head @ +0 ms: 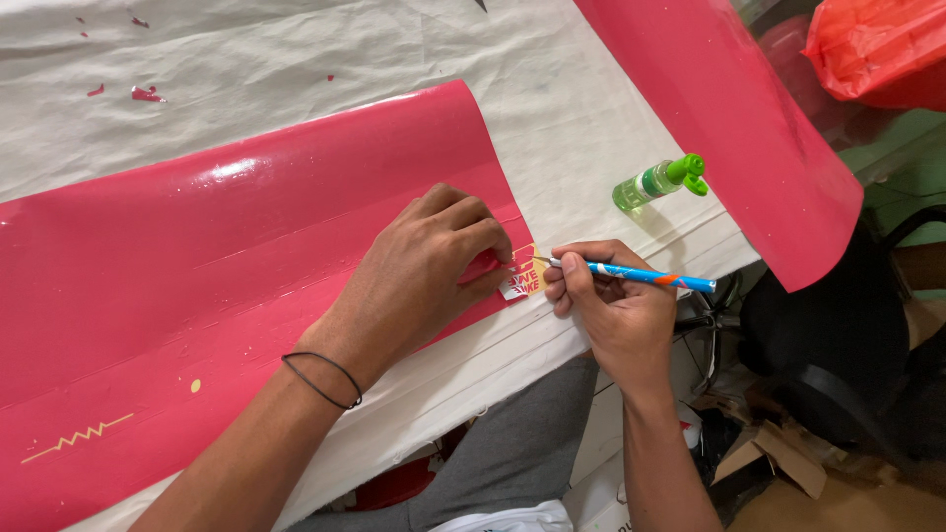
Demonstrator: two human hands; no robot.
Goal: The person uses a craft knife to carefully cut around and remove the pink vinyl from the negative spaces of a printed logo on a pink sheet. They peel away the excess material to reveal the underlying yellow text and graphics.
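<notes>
Weeding cut lettering at near edge of red vinyl sheet (pixel 246 266): right hand (pixel 616 305) pinching blue craft knife (pixel 641 277), left hand (pixel 424 276) fingers pressed flat on sheet; next likely needs fine tip lift; green bottle (pixel 658 181) beyond

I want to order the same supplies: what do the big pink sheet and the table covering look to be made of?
The pink sheet looks like glossy vinyl film: bright glare streaks, and a curling edge under the left hand. The table covering looks like matte off-white cloth or paper: soft wrinkles, no shine; which one is unclear.
</notes>
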